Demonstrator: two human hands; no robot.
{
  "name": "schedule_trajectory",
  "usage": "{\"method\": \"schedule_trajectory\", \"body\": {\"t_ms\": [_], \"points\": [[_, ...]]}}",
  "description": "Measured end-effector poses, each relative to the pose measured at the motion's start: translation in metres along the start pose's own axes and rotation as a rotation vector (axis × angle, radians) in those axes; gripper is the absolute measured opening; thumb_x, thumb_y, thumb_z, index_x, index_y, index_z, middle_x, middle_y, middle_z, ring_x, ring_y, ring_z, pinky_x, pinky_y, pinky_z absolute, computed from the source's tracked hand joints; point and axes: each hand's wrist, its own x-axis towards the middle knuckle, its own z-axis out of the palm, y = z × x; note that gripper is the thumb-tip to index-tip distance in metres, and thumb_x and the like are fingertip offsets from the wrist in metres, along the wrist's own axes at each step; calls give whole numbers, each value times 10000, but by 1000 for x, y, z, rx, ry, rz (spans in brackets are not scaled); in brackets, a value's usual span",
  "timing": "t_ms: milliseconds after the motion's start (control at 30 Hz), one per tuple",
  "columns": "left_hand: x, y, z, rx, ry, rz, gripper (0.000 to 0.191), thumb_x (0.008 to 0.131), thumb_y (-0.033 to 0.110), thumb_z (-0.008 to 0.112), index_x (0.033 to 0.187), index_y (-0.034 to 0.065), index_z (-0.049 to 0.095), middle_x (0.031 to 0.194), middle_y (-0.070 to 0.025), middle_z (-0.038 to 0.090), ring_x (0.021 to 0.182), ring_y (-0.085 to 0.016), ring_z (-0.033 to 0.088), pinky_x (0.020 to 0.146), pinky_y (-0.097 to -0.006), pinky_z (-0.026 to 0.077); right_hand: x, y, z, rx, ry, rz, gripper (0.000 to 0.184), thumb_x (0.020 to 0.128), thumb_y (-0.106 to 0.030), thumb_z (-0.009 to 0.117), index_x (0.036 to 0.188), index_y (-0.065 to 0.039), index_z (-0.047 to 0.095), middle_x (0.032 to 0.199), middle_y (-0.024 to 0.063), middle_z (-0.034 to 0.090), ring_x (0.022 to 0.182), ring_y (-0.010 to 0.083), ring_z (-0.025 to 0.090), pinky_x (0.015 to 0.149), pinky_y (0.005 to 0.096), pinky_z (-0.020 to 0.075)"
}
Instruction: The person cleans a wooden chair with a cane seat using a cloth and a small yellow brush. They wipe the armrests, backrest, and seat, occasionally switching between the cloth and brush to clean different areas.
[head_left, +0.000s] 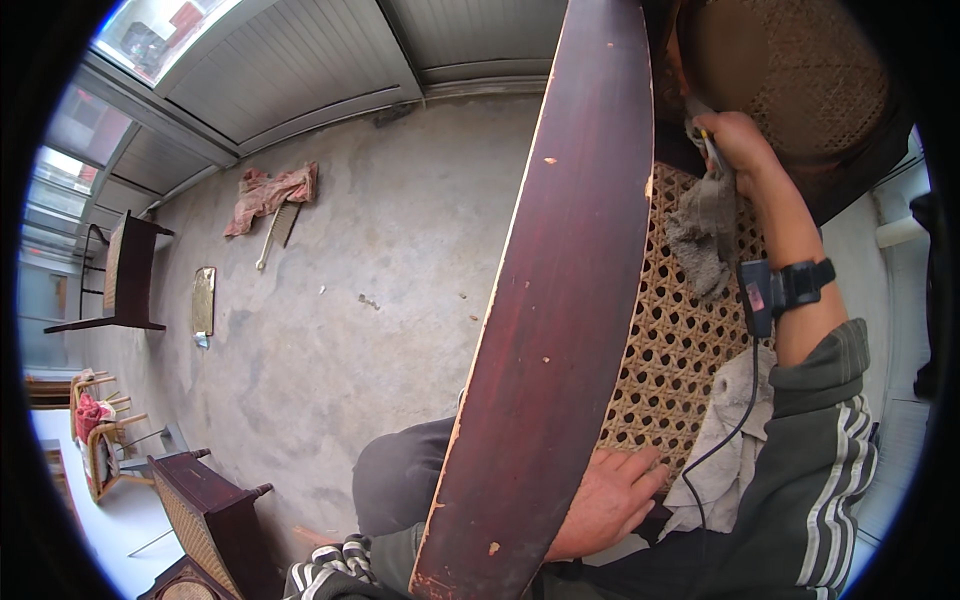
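In front of me is a dark red-brown wooden chair with a woven cane seat (675, 345). A wide varnished wooden part (555, 300), chipped along its edges, crosses the view above the seat's left side. My left hand (607, 499) reaches out from beneath it, fingers apart and resting at the seat's near edge; its palm is hidden. At the far end of the seat, my right hand (739, 150) grips a dirty grey cloth (705, 232) that hangs down over the cane. A small yellow tip shows beside the fingers; what it belongs to is unclear.
The cane chair back (832, 90) rises at upper right. A pale towel (731, 442) lies on the seat beside a black cable (720, 442) from my right wrist device. On the concrete floor are a brush (281, 225), a red rag (274, 195) and other cane furniture (206, 487).
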Motion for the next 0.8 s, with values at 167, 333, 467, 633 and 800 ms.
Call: {"method": "schedule_trajectory", "body": {"t_ms": [167,333,467,633,800], "points": [[3,0,2,-17,4,14,426,963,232,669,1318,13,583,1367,-176,549,1177,-333,595,1007,-440,462,7,-5,5,-25,-30,-144,296,987,-267,636,978,26,677,774,78,637,650,196,623,634,401,504],[2,-1,1,-12,5,15,430,968,233,663,1324,8,581,1377,-179,546,1177,-332,592,1013,-439,460,2,17,-2,-32,32,-163,362,983,-289,647,1090,53,695,918,90,687,846,206,649,747,419,489],[2,-1,1,6,-3,10,431,971,237,658,1324,2,581,1379,-181,546,1171,-330,593,1014,-438,459,4,21,-6,-55,12,-52,334,979,-281,649,1031,47,686,877,90,673,799,204,642,728,412,491],[1,-1,3,27,-15,17,428,970,237,657,1320,2,582,1377,-179,549,1162,-329,596,1009,-437,460,7,-4,5,-47,34,-114,288,974,-259,643,944,25,677,748,82,636,611,208,606,591,398,485],[0,0,-1,10,-4,23,431,968,237,660,1323,6,582,1376,-180,549,1155,-332,597,1005,-433,461,-6,-6,5,-6,-1,-196,312,975,-265,655,1042,37,692,846,80,681,680,190,638,631,388,510]]}}
